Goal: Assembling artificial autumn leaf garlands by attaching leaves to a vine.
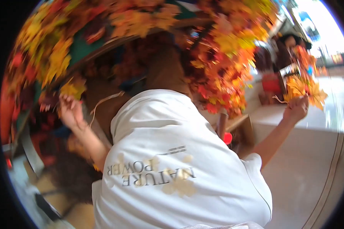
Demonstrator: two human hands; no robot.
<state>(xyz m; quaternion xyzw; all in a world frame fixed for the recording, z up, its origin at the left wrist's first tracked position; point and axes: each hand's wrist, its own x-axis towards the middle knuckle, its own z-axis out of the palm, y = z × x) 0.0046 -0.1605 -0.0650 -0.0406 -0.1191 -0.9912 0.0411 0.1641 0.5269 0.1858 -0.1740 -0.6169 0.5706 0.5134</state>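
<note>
My right hand (296, 109) is stretched far out to the right, its fingers closed on a string of artificial maple leaves (305, 88) in orange and yellow. A thin pale stem end sticks out beside that hand. On the left, my left hand (71, 111) is raised with curled fingers right under a yellow leaf (74, 87); blur hides what they pinch. A thin pale cord (103, 100) arcs from near my left wrist across my lap. Several more artificial maple leaves (225, 57) hang in a thick red and orange bunch ahead of me.
A green-topped table with a wooden edge (103, 49) curves in front of my knees, heaped with yellow and orange leaves (59, 57). Right of my lap stands a wooden frame (240, 128) with a red round thing (227, 138). Pale shiny floor (294, 156) stretches to the right.
</note>
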